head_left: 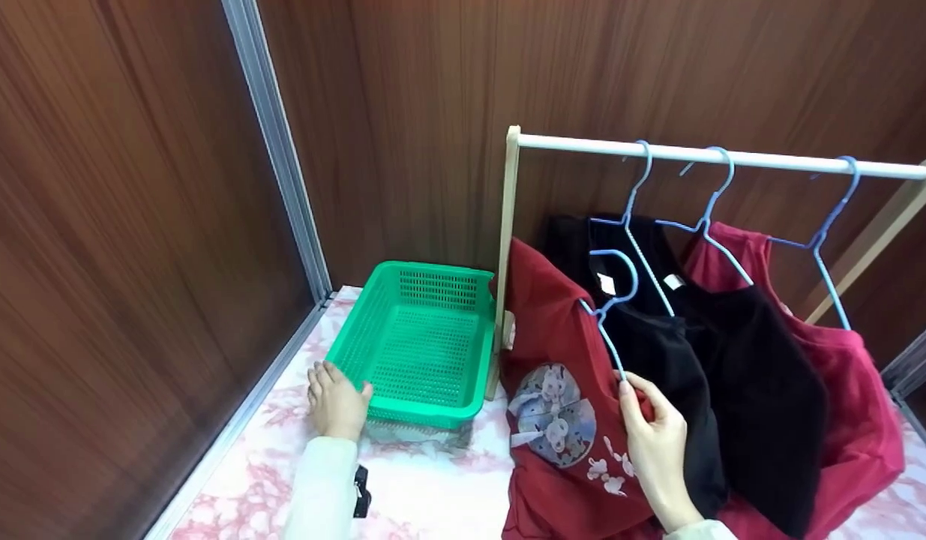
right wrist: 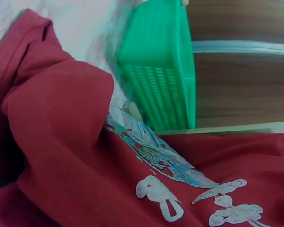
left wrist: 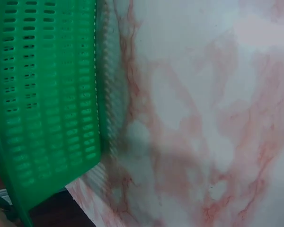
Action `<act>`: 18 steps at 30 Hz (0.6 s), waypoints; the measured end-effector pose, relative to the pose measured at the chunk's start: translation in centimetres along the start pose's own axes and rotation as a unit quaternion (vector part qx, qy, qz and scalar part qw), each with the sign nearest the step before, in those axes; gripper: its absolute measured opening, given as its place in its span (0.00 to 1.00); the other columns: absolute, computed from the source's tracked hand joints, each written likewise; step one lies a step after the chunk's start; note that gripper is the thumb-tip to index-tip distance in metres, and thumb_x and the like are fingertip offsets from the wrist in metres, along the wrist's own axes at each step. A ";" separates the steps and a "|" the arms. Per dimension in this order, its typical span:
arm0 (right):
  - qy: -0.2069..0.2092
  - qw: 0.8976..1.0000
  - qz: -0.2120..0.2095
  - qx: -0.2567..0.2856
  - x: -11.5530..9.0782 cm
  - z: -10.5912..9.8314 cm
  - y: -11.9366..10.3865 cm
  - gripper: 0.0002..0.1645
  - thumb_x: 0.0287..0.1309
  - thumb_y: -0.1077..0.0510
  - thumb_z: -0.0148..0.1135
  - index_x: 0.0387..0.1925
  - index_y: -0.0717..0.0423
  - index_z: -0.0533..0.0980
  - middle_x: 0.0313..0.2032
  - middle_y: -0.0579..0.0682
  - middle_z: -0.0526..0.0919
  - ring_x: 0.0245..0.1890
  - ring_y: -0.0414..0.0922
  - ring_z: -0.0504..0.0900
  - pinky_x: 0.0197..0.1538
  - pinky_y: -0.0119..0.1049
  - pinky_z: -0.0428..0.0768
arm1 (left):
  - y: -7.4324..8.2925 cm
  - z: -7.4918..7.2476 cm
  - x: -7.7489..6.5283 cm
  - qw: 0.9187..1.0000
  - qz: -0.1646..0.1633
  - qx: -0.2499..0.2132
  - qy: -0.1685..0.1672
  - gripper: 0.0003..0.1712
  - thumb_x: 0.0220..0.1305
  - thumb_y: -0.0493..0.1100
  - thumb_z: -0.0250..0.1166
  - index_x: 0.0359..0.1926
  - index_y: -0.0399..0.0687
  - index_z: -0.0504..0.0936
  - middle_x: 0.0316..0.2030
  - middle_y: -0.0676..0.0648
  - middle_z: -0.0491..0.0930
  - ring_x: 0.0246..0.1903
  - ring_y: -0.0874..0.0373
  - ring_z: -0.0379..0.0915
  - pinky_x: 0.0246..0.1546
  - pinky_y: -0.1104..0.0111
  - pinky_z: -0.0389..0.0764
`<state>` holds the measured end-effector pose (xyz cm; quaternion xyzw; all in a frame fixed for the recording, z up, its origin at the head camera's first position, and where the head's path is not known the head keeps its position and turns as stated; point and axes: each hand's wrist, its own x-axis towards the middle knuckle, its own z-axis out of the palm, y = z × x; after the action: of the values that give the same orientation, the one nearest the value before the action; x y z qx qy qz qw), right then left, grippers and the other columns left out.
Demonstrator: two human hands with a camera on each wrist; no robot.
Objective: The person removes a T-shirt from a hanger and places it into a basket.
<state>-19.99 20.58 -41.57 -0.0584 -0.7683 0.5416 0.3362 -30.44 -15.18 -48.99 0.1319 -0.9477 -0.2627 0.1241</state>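
Note:
My left hand (head_left: 337, 401) rests on the near left corner of a green plastic basket (head_left: 474, 405), fingers extended along the rim. In the left wrist view the basket's perforated wall (left wrist: 47, 94) stands close to that hand. At the front of the rack my right hand (head_left: 657, 442) pinches the arm of a blue clothes hanger (head_left: 611, 304) together with the shoulder of a red shirt (head_left: 541, 300). This hanger's hook is free of the rail. A round rabbit print shows on the shirt, whose folds (right wrist: 61, 104) fill much of the right wrist view.
A clothes rack with a white rail (head_left: 582, 144) and wooden posts stands at the right. Black tops (head_left: 762, 375) and a pinkish-red top (head_left: 860, 390) hang there on blue hangers. Wooden panels (head_left: 410, 112) enclose the marble-patterned tabletop (head_left: 425, 495).

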 end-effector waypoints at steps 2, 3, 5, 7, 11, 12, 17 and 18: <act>0.001 1.000 -0.006 -0.001 0.0 0.0 0.1 0.11 0.61 0.62 0.58 0.43 0.58 0.83 0.25 0.24 0.77 0.20 0.27 0.67 0.26 0.20 0.66 | 0.7 -0.1 -0.1 1.000 0.019 0.005 0.024 0.43 0.61 0.45 0.59 0.67 0.22 0.52 0.67 0.24 0.54 0.69 0.32 0.47 0.70 0.46 0.51; 0.004 1.000 -0.008 -0.001 0.0 0.0 0.1 0.11 0.61 0.62 0.58 0.43 0.58 0.83 0.24 0.24 0.77 0.20 0.27 0.67 0.25 0.20 0.66 | 1.3 0.0 -0.1 0.999 0.028 -0.003 0.041 0.42 0.60 0.44 0.61 0.66 0.24 0.54 0.65 0.24 0.57 0.68 0.32 0.50 0.69 0.46 0.54; 0.012 1.000 -0.011 0.004 -0.1 0.0 0.1 0.11 0.61 0.63 0.58 0.42 0.59 0.83 0.23 0.26 0.76 0.19 0.27 0.66 0.24 0.21 0.65 | 2.7 0.0 -0.2 0.995 0.052 -0.030 0.079 0.39 0.57 0.41 0.63 0.65 0.26 0.59 0.62 0.26 0.64 0.65 0.33 0.56 0.65 0.46 0.60; 0.024 1.000 -0.013 0.015 -0.3 -0.2 0.3 0.11 0.61 0.64 0.58 0.42 0.62 0.82 0.22 0.27 0.76 0.18 0.27 0.65 0.23 0.21 0.64 | 4.4 0.1 -0.3 0.989 0.078 -0.062 0.108 0.36 0.56 0.40 0.63 0.63 0.28 0.62 0.58 0.28 0.68 0.62 0.35 0.61 0.62 0.46 0.64; 0.037 0.998 -0.021 0.048 -0.8 -0.7 0.6 0.11 0.60 0.65 0.57 0.42 0.66 0.81 0.26 0.25 0.79 0.18 0.28 0.66 0.23 0.21 0.65 | 7.8 0.0 -0.9 0.979 0.128 -0.112 0.114 0.30 0.57 0.38 0.60 0.61 0.32 0.67 0.56 0.32 0.72 0.60 0.38 0.65 0.60 0.48 0.68; 0.038 0.997 -0.023 0.057 -0.9 -0.8 0.6 0.11 0.60 0.66 0.57 0.42 0.67 0.81 0.28 0.24 0.81 0.18 0.28 0.66 0.23 0.21 0.65 | 8.5 -0.1 -1.1 0.978 0.138 -0.121 0.104 0.29 0.58 0.38 0.59 0.61 0.33 0.67 0.57 0.33 0.72 0.60 0.39 0.65 0.60 0.49 0.68; 0.031 0.994 -0.036 0.103 -1.1 -1.2 0.9 0.10 0.60 0.68 0.56 0.40 0.65 0.82 0.33 0.27 0.84 0.21 0.26 0.72 0.26 0.18 0.69 | 11.6 -1.0 -2.2 0.968 0.179 -0.161 0.068 0.24 0.65 0.40 0.55 0.61 0.41 0.69 0.58 0.39 0.72 0.61 0.44 0.65 0.61 0.52 0.68; 0.028 0.993 -0.039 0.108 -1.1 -1.3 0.9 0.10 0.59 0.69 0.56 0.40 0.64 0.82 0.33 0.28 0.85 0.22 0.26 0.73 0.26 0.18 0.69 | 12.2 -1.2 -2.5 0.964 0.192 -0.167 0.072 0.23 0.65 0.41 0.55 0.61 0.42 0.70 0.58 0.40 0.72 0.61 0.45 0.66 0.61 0.53 0.69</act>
<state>-18.62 21.47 -42.67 -0.0068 -0.6973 0.6059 0.3829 -30.04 -4.86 -41.95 -0.0562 -0.8867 -0.3778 0.2607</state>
